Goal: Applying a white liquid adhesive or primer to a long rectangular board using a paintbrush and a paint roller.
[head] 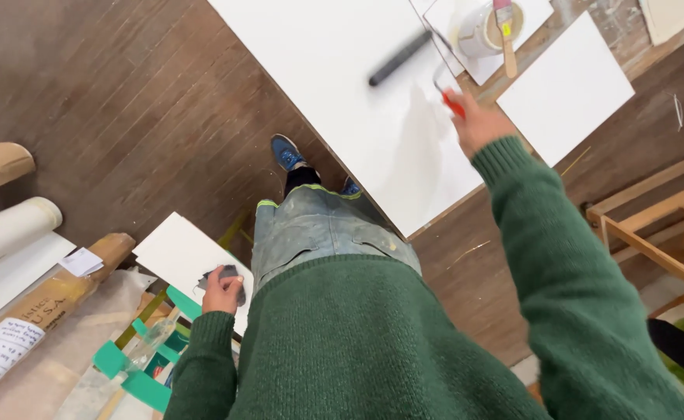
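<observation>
My right hand (478, 123) grips the red handle of a paint roller (398, 59), whose dark, motion-blurred sleeve lies on a large white panel (334, 70) on the table. My left hand (221, 294) hangs at my side, closed around a small dark grey block or pad (231, 278). Just beyond that hand a smaller white board (174, 253) leans low by the floor. Both arms wear green knitted sleeves.
A white paint pot (482, 31) with a brush (505, 35) across it stands on a small white board at the table's far end, beside another white panel (563, 85). Rolls of paper (7, 229) and wrapped canvas lie at left. A wooden frame (661, 225) stands at right.
</observation>
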